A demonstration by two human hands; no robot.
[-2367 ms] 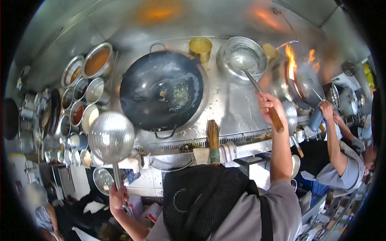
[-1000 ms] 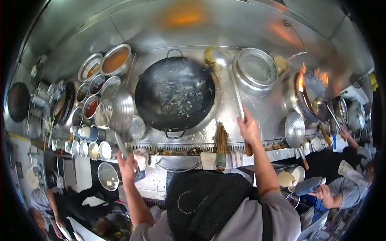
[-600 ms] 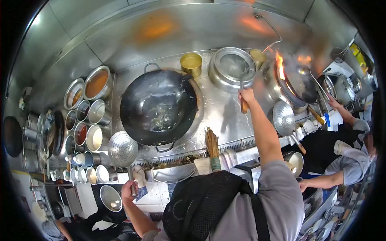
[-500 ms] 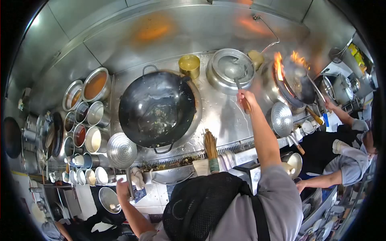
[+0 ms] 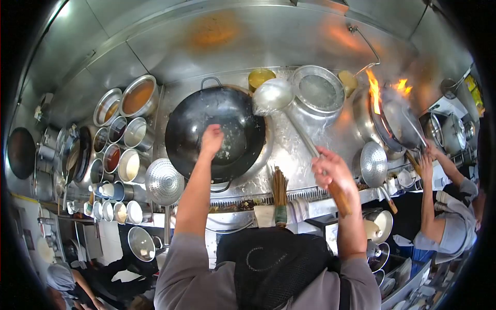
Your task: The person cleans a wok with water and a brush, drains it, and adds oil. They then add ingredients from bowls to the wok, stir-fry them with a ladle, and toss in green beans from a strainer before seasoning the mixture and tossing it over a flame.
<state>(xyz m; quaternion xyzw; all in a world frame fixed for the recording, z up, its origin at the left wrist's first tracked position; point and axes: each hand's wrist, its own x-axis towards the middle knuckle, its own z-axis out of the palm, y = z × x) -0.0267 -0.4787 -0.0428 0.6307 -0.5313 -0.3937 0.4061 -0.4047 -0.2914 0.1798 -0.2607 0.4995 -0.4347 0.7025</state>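
Observation:
A large black wok (image 5: 181,132) sits on the steel range in front of me, with pale bits scattered on its bottom. Above the wok's middle hovers my left hand (image 5: 212,139), its fingers curled together; anything inside them is hidden. My right hand (image 5: 333,168) grips the wooden-ended handle of a big metal ladle (image 5: 274,95). The ladle's bowl is raised over the gap between the wok's right rim and a round steel pot (image 5: 318,93) of water. A bamboo brush (image 5: 280,194) stands upright at the range's front edge, between my arms.
Perforated strainers (image 5: 164,182) flank the work area. Several sauce containers (image 5: 138,98) stand at left. A gold-coloured pot (image 5: 261,77) is behind the ladle. At right, flames (image 5: 375,93) rise around another wok, with a co-worker's hands (image 5: 430,155) near it. Another person is at lower left.
My left hand has moved from beside the left strainer's handle to above the wok. The ladle has come up out of the round pot and swung left toward the wok.

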